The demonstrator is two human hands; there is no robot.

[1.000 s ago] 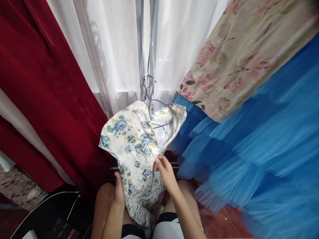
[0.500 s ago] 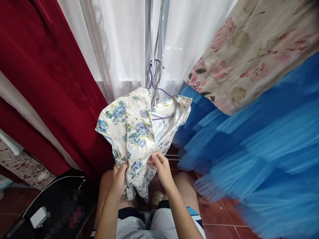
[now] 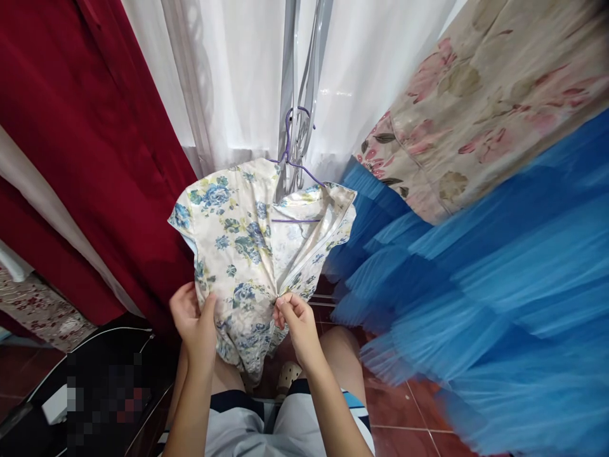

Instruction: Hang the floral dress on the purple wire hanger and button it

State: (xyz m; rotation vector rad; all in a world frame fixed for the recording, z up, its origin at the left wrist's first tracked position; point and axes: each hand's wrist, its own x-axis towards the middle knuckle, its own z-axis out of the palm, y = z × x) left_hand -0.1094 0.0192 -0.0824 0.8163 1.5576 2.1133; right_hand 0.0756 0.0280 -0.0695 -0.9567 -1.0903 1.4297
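A cream dress [image 3: 242, 228] with blue flowers and short sleeves hangs in front of me on a purple wire hanger [image 3: 287, 143]. Its front is open in a deep V, and the hanger's bottom bar shows inside. At the lower point of that V, my right hand [image 3: 295, 320] pinches the dress's edges with thumb and fingertips; anything small between them is hidden. My left hand [image 3: 194, 317] is at the dress's left side, thumb apart from the fingers and touching or close to the cloth. The lower part of the dress hangs in folds between my knees.
Metal rods [image 3: 304, 82] carry the hanger before white curtains [image 3: 238, 82]. Red cloth [image 3: 95, 146] hangs at left, a beige floral garment [image 3: 457, 108] and blue tulle [image 3: 499, 273] at right. A black surface with a white box [image 3: 56, 404] stands lower left, above red floor tiles [image 3: 394, 403].
My left hand has loosened from the dress and moved left to its side edge. The right hand still pinches the front, slightly further left, and the bodice lies flatter with its V opening wider.
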